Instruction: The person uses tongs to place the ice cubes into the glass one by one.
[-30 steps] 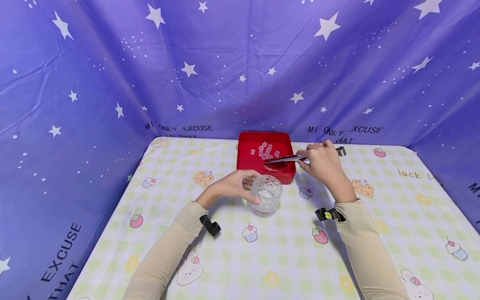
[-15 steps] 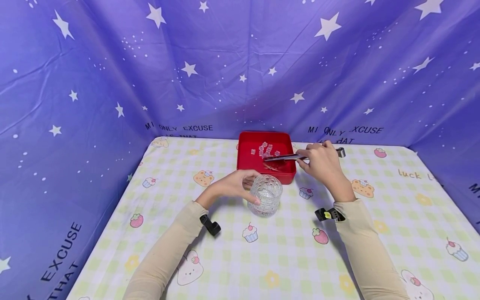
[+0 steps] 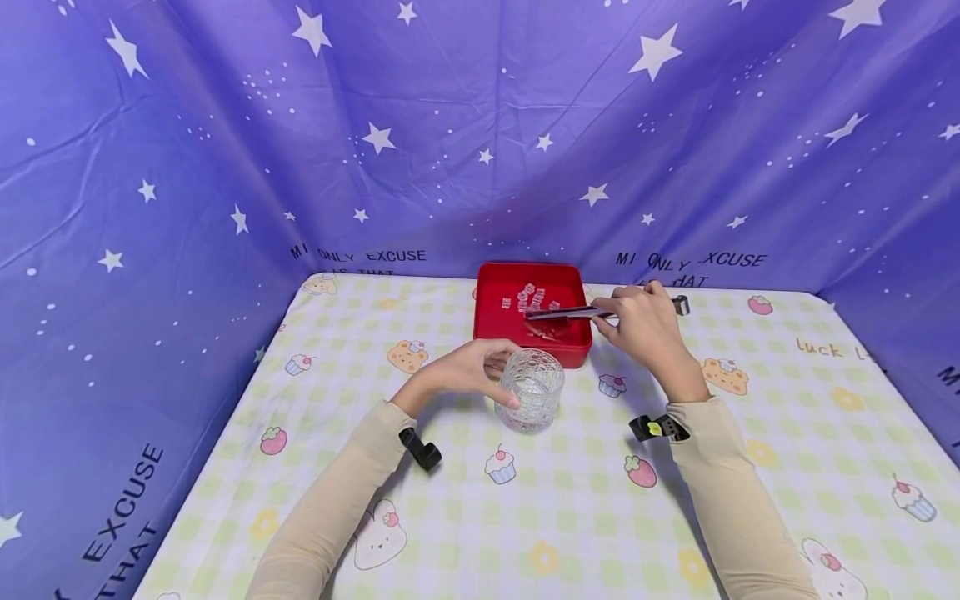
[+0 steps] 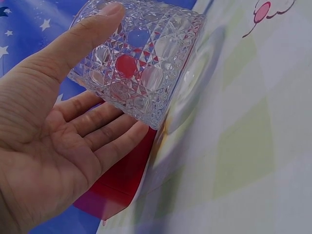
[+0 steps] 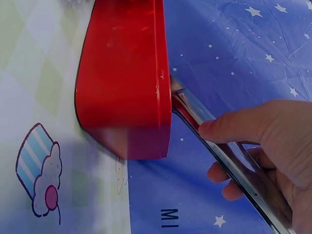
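My left hand point(image 3: 468, 367) holds a clear cut-pattern drinking glass point(image 3: 536, 404) that stands upright on the table. In the left wrist view the thumb lies along one side of the glass point(image 4: 141, 58), with the other fingers around its far side. Metal tongs point(image 3: 566, 314) are gripped in my right hand point(image 3: 645, 325), fingers and thumb closed about the arms. Their tips reach down into a red tray point(image 3: 573, 358), right at a cluster of small clear cubes point(image 3: 532, 297). From the right wrist, the wall of the tray point(image 5: 122, 83) hides the tips of the tongs point(image 5: 234, 168).
A checked tablecloth point(image 3: 585, 517) with printed cupcakes and strawberries covers the table. The red tray sits near the back edge, just behind the glass. A purple star-patterned curtain point(image 3: 450, 192) rises behind the table and along its sides.
The tong tips have shifted slightly left and away from me, up against the cubes in the tray. My left hand and the glass have stayed in place.
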### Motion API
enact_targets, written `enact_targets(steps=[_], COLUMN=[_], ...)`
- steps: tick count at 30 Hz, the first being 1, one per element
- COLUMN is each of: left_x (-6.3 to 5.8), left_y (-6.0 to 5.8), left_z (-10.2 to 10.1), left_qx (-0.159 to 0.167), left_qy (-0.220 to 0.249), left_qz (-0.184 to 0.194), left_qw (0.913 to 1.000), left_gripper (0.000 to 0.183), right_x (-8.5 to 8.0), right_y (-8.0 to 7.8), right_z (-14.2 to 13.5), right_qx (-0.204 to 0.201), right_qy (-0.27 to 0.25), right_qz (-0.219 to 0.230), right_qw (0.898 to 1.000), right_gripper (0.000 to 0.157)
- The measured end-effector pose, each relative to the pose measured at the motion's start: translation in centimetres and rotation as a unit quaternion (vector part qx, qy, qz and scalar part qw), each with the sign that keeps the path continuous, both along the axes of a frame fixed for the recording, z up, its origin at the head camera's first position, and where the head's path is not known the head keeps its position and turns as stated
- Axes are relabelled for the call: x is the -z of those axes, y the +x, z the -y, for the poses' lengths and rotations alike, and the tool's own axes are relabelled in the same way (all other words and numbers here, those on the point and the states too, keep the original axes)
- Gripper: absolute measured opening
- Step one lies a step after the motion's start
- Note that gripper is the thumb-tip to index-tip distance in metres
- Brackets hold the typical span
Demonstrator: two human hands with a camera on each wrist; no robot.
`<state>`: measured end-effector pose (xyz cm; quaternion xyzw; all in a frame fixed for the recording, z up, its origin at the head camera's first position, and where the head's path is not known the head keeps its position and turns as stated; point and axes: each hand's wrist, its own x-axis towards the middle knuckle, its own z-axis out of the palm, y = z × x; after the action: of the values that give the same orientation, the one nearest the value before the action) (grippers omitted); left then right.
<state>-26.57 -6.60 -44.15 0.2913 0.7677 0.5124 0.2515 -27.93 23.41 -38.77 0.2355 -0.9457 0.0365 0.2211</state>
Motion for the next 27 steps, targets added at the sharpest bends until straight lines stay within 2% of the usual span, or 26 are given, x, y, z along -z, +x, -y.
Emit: enact_targets(steps=[14, 21, 27], left_x=[0.0, 0.0, 0.0], left_y=[0.0, 0.0, 0.0], left_z=[0.0, 0.1, 0.1], left_qx=[-0.007, -0.006, -0.008], left_qy=[-0.005, -0.011, -0.007], left_qz=[0.016, 0.013, 0.02], left_qw=[0.9998, 0.9998, 0.9997], left_gripper=[0.07, 0.071, 0.07], right_x=[0.0, 0.1, -1.0], right_y=[0.0, 0.0, 0.5], right_z=[-0.1, -0.2, -0.4], right_qx=[-0.007, -0.016, -0.023], right_qy=[-0.013, -0.047, -0.082], right_qz=[-0.012, -0.022, -0.043], right_qw=[1.0, 0.999, 0.995], right_gripper=[0.022, 0.022, 0.023])
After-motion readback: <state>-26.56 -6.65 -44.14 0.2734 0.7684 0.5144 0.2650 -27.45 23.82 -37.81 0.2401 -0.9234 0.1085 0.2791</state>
